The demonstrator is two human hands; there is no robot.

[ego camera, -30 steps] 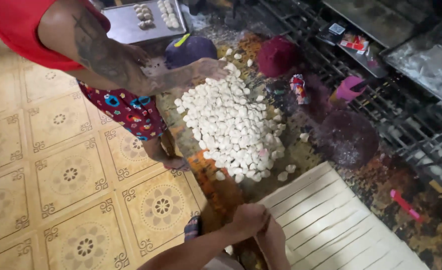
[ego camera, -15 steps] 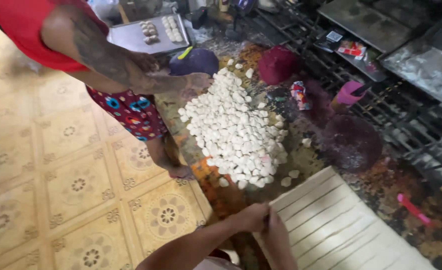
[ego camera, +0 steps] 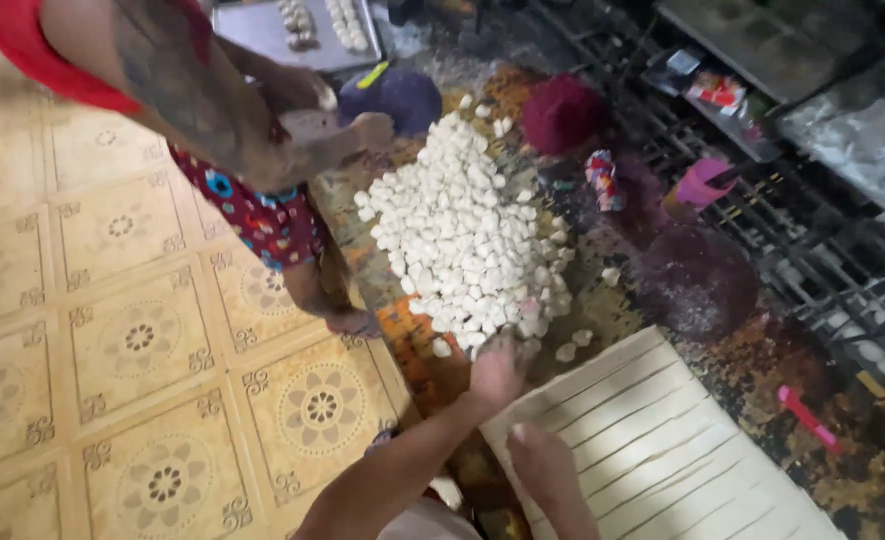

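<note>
Your surface (ego camera: 603, 300) is patterned and dusted with flour, and the sheet of dough (ego camera: 663, 450) cut in long strips lies at its near end. Beyond it is the big heap of small dough pieces (ego camera: 463, 240). A second ago both your hands were together at the sheet edge; now your left hand (ego camera: 498, 370) has reached to the near rim of the heap, fingers spread and loose on the pieces. Your right hand (ego camera: 543, 460) rests on the strips, and I cannot tell if it grips. Another person's hand (ego camera: 368, 130) touches the far side.

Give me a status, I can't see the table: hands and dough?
Left hand at the dough pieces pile's near edge. Right hand on the cut dough sheet. Another person's hand at far edge.
</note>
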